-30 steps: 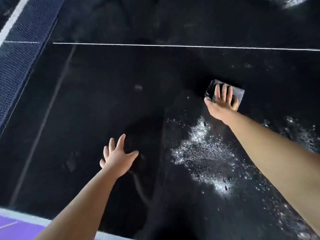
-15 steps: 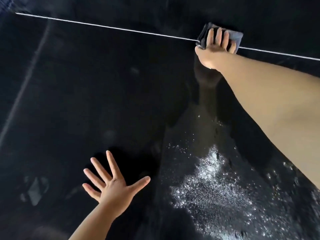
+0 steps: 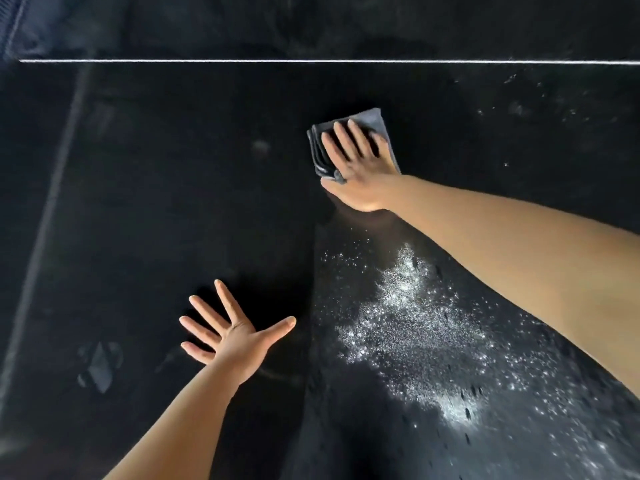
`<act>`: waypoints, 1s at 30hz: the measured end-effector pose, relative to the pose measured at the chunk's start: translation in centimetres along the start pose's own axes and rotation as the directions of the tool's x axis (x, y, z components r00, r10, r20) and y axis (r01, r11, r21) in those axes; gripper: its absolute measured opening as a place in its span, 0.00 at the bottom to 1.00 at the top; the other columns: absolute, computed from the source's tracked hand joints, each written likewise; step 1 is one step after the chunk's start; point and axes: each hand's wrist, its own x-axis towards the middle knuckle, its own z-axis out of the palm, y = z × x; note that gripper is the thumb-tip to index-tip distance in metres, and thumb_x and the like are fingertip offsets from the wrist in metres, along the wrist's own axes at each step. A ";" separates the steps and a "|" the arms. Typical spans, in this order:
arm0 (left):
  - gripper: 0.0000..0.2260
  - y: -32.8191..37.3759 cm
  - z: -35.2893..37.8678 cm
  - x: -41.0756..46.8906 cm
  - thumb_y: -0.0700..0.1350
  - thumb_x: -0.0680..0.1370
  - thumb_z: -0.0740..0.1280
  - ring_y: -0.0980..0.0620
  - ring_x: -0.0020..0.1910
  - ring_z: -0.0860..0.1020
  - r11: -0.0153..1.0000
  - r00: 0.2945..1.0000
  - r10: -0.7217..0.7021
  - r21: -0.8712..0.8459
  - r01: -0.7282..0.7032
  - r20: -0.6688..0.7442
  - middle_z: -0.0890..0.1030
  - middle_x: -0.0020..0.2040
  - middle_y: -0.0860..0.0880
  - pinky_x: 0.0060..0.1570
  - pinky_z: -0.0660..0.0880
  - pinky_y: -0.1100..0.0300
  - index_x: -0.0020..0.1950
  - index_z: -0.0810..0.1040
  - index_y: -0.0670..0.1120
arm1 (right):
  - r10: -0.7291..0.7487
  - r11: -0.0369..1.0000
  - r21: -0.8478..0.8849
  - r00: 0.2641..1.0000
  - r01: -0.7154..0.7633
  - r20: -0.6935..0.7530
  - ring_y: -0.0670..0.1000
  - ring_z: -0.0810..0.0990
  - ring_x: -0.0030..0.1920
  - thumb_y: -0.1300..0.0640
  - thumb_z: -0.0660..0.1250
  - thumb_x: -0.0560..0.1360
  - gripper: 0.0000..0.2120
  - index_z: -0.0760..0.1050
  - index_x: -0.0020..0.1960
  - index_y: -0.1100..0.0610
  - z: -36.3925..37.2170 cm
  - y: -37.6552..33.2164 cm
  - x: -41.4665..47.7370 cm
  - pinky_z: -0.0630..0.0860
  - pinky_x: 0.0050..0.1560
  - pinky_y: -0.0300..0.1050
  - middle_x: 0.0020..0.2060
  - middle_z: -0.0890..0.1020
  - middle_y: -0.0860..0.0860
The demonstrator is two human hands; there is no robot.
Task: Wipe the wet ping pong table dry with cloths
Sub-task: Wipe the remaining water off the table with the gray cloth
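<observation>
Wiping is the step in hand: the right hand (image 3: 360, 174) lies flat with its fingers spread on a folded grey cloth (image 3: 372, 121), pressing it onto the ping pong table (image 3: 173, 168), while the left hand (image 3: 235, 336) is splayed open and empty, nearer the body. Glittering water droplets (image 3: 415, 327) lie just behind and beneath the pressing wrist, so I judge the next stroke should drag the cloth back through them.

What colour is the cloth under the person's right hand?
Dark grey-blue: the folded cloth, seen in the head view.
</observation>
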 end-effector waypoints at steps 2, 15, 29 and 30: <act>0.58 -0.1 -0.1 -0.2 0.76 0.67 0.67 0.42 0.73 0.21 1.000 1.000 0.007 -0.007 -0.007 0.001 0.20 0.74 0.49 0.73 0.29 0.37 0.72 0.20 0.63 | -0.093 0.995 -0.036 0.996 0.093 0.004 0.54 0.31 0.79 0.37 0.41 0.81 0.35 0.32 0.80 0.51 2.2 -2.1 -3.5 0.35 0.77 0.58 0.80 0.34 0.53; 0.58 -0.7 0.2 0.4 0.75 0.68 0.66 0.42 0.74 0.23 1.000 0.999 0.004 0.030 -0.002 -0.035 0.21 0.75 0.47 0.74 0.30 0.39 0.73 0.22 0.62 | -0.333 0.298 0.894 0.841 -0.335 0.426 0.45 0.81 0.53 0.51 0.60 0.84 0.14 0.76 0.65 0.57 3.6 -9.6 -25.1 0.74 0.60 0.46 0.51 0.84 0.46; 0.58 -0.7 0.3 1.0 0.76 0.67 0.65 0.42 0.72 0.20 0.999 1.000 -0.015 0.032 0.016 -0.022 0.18 0.73 0.48 0.72 0.28 0.38 0.70 0.18 0.61 | 0.408 0.834 0.477 0.892 -0.279 -0.192 0.51 0.60 0.78 0.48 0.57 0.82 0.23 0.64 0.77 0.48 -6.0 5.7 2.9 0.56 0.76 0.48 0.77 0.65 0.50; 0.58 -0.6 0.3 1.1 0.76 0.67 0.65 0.42 0.72 0.20 0.999 0.999 -0.023 0.036 0.024 -0.024 0.18 0.73 0.48 0.72 0.28 0.38 0.70 0.18 0.61 | 0.391 0.878 0.353 0.910 -0.324 -0.137 0.50 0.49 0.81 0.45 0.53 0.83 0.27 0.55 0.81 0.47 -4.9 5.3 4.1 0.45 0.79 0.51 0.81 0.54 0.48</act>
